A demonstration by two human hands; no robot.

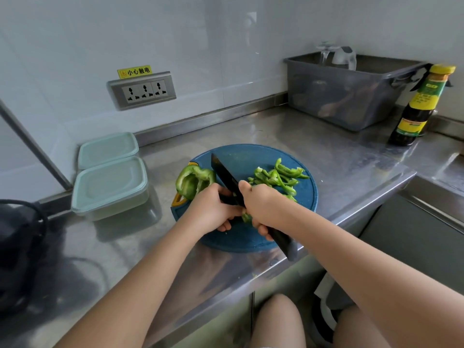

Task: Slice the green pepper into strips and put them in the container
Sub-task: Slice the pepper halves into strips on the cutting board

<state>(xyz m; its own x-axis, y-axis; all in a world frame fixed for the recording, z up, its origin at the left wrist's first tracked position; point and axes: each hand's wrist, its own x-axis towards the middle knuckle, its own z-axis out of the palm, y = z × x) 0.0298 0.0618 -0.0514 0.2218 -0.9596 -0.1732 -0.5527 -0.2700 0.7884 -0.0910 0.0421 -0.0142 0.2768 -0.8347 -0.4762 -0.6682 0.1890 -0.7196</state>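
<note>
Left of the blue cutting board [251, 154] sat two lidded containers [110, 188]. On the board's left edge lay a glossy green pepper half [192, 180], its hollow showing. It looked light, crisp and slick-skinned, best pinned flat with fingertips curled back from the blade. At the board's near middle the left hand [213, 209] curled over a small pepper piece [246, 218], apparently pinching it, while the right hand [263, 207] gripped the black knife [226, 177]. Cut strips [278, 177] lay on the board's right.

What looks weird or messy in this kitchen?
Nothing is spilled or broken. One oddity: both containers left of the cutting board have their lids on, though the pepper strips must go in one. The board also sits close to the counter front edge.
</note>
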